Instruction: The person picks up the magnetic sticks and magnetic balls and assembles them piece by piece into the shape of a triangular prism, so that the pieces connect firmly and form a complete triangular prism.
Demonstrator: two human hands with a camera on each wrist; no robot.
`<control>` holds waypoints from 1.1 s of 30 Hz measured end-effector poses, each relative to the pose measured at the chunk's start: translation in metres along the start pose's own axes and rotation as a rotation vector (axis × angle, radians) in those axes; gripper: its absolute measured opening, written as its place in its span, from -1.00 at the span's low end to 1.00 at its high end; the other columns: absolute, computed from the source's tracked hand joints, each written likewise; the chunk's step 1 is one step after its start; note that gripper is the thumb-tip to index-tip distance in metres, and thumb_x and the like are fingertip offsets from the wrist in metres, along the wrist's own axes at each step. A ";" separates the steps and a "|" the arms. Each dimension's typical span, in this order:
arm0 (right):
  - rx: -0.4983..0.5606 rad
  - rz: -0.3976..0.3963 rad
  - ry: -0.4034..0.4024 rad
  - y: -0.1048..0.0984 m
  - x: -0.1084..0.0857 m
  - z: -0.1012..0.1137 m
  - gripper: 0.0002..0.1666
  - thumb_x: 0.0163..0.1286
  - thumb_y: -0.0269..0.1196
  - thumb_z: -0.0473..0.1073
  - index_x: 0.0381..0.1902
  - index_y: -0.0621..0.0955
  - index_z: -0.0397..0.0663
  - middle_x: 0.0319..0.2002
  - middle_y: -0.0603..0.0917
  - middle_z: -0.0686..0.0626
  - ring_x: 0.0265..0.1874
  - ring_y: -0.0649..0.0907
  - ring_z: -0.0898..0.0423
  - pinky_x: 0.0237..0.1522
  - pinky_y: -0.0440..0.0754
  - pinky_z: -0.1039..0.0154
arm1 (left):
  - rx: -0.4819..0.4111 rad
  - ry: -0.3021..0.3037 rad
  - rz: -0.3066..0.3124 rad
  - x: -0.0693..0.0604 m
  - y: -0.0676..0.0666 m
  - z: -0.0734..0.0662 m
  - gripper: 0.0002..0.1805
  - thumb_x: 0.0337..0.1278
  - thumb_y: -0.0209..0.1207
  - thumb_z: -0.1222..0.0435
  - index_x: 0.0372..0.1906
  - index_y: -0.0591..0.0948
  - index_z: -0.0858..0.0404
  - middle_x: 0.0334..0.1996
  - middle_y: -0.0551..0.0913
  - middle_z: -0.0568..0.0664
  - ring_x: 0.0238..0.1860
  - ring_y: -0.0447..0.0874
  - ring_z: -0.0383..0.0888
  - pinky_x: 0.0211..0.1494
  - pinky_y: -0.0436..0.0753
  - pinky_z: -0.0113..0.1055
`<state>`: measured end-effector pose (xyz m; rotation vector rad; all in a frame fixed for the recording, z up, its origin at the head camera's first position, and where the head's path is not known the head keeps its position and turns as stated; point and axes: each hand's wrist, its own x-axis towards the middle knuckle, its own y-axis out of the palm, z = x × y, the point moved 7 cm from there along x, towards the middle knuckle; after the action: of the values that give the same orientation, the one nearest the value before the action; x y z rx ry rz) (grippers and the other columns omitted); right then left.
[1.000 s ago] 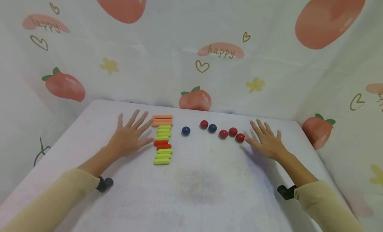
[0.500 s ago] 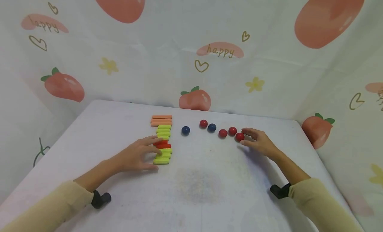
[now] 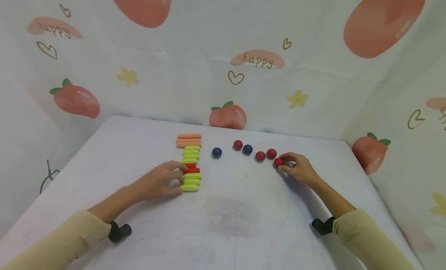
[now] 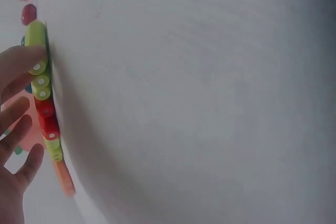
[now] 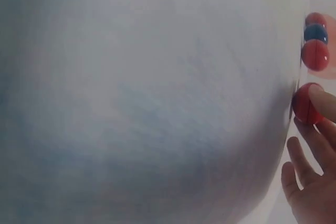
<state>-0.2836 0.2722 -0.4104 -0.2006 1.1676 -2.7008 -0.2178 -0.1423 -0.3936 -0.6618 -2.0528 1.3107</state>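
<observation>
My left hand (image 3: 158,181) reaches over the left ends of a column of short sticks in the head view. Its thumb lies against the nearest yellow-green stick (image 3: 189,188), and the other fingers are loosely bent and spread near the red sticks (image 3: 192,170). In the left wrist view the thumb covers part of a yellow-green stick (image 4: 35,32). On the right, my right hand (image 3: 300,170) pinches the red ball (image 3: 278,162) at the row's end between thumb and index finger. The right wrist view shows the thumb on this red ball (image 5: 304,103), with the remaining fingers spread.
Orange sticks (image 3: 189,140) head the column, with more yellow-green sticks (image 3: 190,153) below them. A lone blue ball (image 3: 216,152) lies right of the column. Further right are red balls (image 3: 260,156) and another blue ball (image 3: 247,149). A printed cloth (image 3: 174,84) hangs behind the white table (image 3: 230,246).
Both hands were spread flat beside the objects. The left hand has come nearer to the lower sticks; the right hand has closed on the end red ball, which has shifted slightly toward me.
</observation>
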 end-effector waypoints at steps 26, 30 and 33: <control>0.015 0.102 -0.154 0.040 -0.034 0.041 -0.56 0.22 0.46 -0.17 0.04 0.64 -0.14 -0.07 0.73 -0.03 0.02 0.64 -0.06 0.10 0.58 -0.14 | -0.149 -0.048 0.065 0.095 0.044 -0.045 -0.82 0.13 0.39 0.17 -0.17 0.76 0.10 0.15 0.60 0.02 0.23 0.48 -0.02 0.27 0.52 -0.08; 0.014 0.122 -0.165 0.046 -0.034 0.049 -0.54 0.21 0.46 -0.16 0.05 0.64 -0.15 -0.05 0.72 -0.03 0.03 0.65 -0.06 0.11 0.58 -0.14 | -0.168 -0.047 0.077 0.109 0.050 -0.053 -0.80 0.14 0.39 0.17 -0.14 0.76 0.10 0.16 0.60 0.02 0.21 0.50 -0.06 0.22 0.56 -0.15; 0.008 0.138 -0.169 0.051 -0.034 0.053 -0.53 0.22 0.46 -0.14 0.06 0.64 -0.15 -0.04 0.72 -0.03 0.03 0.65 -0.05 0.13 0.57 -0.14 | -0.187 -0.056 0.088 0.118 0.054 -0.056 -0.80 0.15 0.39 0.17 -0.13 0.75 0.10 0.17 0.59 0.01 0.22 0.49 -0.08 0.21 0.57 -0.19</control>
<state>-0.2341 0.2082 -0.4129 -0.3277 1.0807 -2.5140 -0.2544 -0.0064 -0.3989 -0.8145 -2.2331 1.2066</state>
